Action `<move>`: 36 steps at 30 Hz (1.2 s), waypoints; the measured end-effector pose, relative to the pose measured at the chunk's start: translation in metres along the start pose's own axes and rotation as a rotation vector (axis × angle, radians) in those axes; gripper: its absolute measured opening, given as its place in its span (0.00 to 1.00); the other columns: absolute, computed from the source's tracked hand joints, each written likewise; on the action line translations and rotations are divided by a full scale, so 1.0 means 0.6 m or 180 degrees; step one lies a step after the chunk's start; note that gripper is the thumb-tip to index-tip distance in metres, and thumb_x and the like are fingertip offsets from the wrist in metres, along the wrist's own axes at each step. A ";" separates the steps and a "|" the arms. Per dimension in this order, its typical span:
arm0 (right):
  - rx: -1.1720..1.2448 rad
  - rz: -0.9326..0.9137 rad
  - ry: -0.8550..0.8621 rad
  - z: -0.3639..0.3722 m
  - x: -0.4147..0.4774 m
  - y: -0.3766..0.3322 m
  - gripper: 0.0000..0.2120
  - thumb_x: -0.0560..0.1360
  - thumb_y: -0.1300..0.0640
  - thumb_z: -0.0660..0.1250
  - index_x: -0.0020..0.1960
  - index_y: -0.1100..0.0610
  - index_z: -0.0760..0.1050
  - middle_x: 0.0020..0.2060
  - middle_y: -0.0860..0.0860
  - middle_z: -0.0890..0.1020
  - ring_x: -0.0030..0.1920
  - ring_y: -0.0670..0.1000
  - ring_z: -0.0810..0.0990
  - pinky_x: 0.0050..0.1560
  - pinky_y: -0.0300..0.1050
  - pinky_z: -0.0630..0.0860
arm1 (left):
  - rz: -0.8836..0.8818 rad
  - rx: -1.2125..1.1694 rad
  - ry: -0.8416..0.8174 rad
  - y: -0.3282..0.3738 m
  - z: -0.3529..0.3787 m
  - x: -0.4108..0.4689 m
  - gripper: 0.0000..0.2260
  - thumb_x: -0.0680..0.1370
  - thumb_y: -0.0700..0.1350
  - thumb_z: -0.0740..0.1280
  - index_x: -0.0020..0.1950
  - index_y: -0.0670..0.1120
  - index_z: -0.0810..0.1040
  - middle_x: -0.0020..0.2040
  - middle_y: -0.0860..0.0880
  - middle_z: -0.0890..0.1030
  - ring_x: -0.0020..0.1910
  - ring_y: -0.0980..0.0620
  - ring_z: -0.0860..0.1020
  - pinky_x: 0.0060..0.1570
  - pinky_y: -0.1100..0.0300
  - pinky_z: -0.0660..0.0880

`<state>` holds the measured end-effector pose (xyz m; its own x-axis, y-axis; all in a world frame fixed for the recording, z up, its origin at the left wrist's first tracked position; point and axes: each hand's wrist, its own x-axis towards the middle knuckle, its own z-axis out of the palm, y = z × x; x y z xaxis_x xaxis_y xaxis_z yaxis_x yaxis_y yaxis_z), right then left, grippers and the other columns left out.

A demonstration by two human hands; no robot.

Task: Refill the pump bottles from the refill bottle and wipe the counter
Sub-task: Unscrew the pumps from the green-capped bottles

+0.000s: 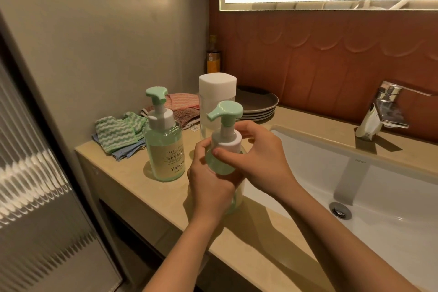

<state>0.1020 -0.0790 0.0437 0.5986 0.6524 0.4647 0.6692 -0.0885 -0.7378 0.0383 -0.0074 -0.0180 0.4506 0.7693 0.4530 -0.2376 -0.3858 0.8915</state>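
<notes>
Two green pump bottles are on the beige counter [151, 199]. One pump bottle [164, 147] with a label stands alone at the left. My left hand [208, 180] grips the body of the second pump bottle [221, 163] near the sink's edge. My right hand [258, 156] pinches that bottle's white pump collar [226, 141], its green pump head pointing left. Behind it stands a clear refill bottle [216, 99] with a tall white cap. Folded green, blue and pink striped cloths [118, 133] lie at the back left of the counter.
A white sink [391, 187] with a chrome drain fills the right side, with a chrome faucet [384, 111] behind it. Dark plates [258, 104] are stacked behind the refill bottle. A small amber bottle [213, 57] stands in the corner. A lit mirror hangs above.
</notes>
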 end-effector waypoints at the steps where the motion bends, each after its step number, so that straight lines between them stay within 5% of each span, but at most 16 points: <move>1: 0.0013 -0.0051 -0.0035 -0.004 -0.001 -0.002 0.20 0.65 0.49 0.76 0.53 0.42 0.71 0.45 0.35 0.75 0.48 0.35 0.74 0.43 0.24 0.69 | 0.0000 -0.0036 -0.0019 0.002 0.000 -0.001 0.30 0.61 0.37 0.79 0.59 0.48 0.72 0.52 0.50 0.80 0.52 0.53 0.79 0.47 0.66 0.75; 4: 0.0070 -0.0119 -0.0124 -0.006 -0.004 -0.009 0.17 0.68 0.53 0.73 0.50 0.38 0.70 0.43 0.31 0.72 0.48 0.34 0.73 0.42 0.25 0.68 | 0.0012 -0.0110 -0.0017 0.011 0.000 -0.003 0.29 0.59 0.48 0.76 0.58 0.46 0.73 0.50 0.52 0.81 0.49 0.57 0.79 0.45 0.66 0.75; 8: -0.0090 -0.0019 -0.0043 0.021 -0.006 -0.001 0.23 0.69 0.43 0.71 0.61 0.47 0.71 0.54 0.42 0.72 0.56 0.43 0.69 0.51 0.33 0.67 | -0.0071 -0.0266 -0.0030 0.011 0.000 -0.002 0.30 0.58 0.56 0.70 0.57 0.48 0.73 0.50 0.51 0.80 0.51 0.54 0.79 0.48 0.60 0.76; 12: -0.0078 0.0129 0.0143 0.022 0.000 0.000 0.24 0.65 0.43 0.75 0.56 0.47 0.72 0.50 0.41 0.75 0.52 0.42 0.73 0.50 0.36 0.71 | -0.0016 0.0128 -0.0119 0.005 -0.010 0.003 0.25 0.60 0.48 0.74 0.55 0.52 0.73 0.49 0.54 0.80 0.49 0.58 0.78 0.44 0.69 0.74; 16: 0.0175 0.0135 -0.0024 0.008 0.003 -0.006 0.19 0.66 0.52 0.76 0.52 0.44 0.71 0.43 0.35 0.75 0.46 0.37 0.75 0.41 0.27 0.71 | -0.0007 0.0169 -0.0230 0.004 -0.016 0.005 0.28 0.61 0.38 0.79 0.57 0.52 0.72 0.51 0.55 0.79 0.50 0.61 0.77 0.44 0.72 0.73; 22: -0.0064 0.0215 0.0028 0.025 0.007 -0.010 0.30 0.63 0.43 0.76 0.60 0.46 0.66 0.55 0.45 0.72 0.58 0.49 0.71 0.55 0.45 0.75 | -0.0099 -0.0013 -0.0327 -0.001 -0.016 0.006 0.27 0.64 0.43 0.76 0.61 0.49 0.73 0.54 0.53 0.80 0.56 0.53 0.78 0.53 0.54 0.77; 25: -0.0003 0.0281 0.0289 0.016 0.007 -0.014 0.28 0.62 0.43 0.77 0.55 0.48 0.67 0.52 0.45 0.76 0.52 0.45 0.74 0.48 0.38 0.75 | -0.0179 0.0095 -0.0449 0.001 -0.021 0.012 0.27 0.64 0.37 0.77 0.60 0.51 0.73 0.52 0.53 0.80 0.55 0.53 0.78 0.50 0.55 0.78; 28: 0.0193 0.0299 0.0105 0.000 0.008 -0.015 0.24 0.66 0.50 0.77 0.58 0.51 0.73 0.52 0.44 0.79 0.49 0.40 0.75 0.41 0.29 0.69 | -0.0092 0.0259 -0.0641 0.003 -0.029 0.019 0.30 0.63 0.43 0.79 0.61 0.53 0.72 0.54 0.54 0.79 0.54 0.55 0.77 0.49 0.57 0.77; 32: 0.0569 0.0403 -0.0290 -0.001 0.009 -0.017 0.26 0.70 0.56 0.73 0.66 0.52 0.71 0.61 0.48 0.77 0.57 0.43 0.73 0.45 0.28 0.68 | -0.0004 0.0389 -0.0713 0.005 -0.033 0.027 0.30 0.63 0.48 0.78 0.61 0.53 0.71 0.56 0.54 0.78 0.56 0.57 0.76 0.51 0.62 0.75; 36: 0.0391 0.0580 -0.0049 0.022 0.011 -0.015 0.35 0.64 0.45 0.77 0.66 0.50 0.66 0.62 0.49 0.73 0.60 0.49 0.73 0.57 0.44 0.75 | 0.0110 0.0674 -0.0731 -0.016 -0.034 0.027 0.36 0.61 0.53 0.78 0.65 0.53 0.68 0.59 0.54 0.75 0.60 0.55 0.74 0.58 0.53 0.75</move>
<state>0.0939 -0.0639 0.0469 0.6974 0.6455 0.3113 0.4912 -0.1143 -0.8635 0.0304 0.0191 -0.0197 0.6338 0.6279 0.4517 -0.0825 -0.5258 0.8466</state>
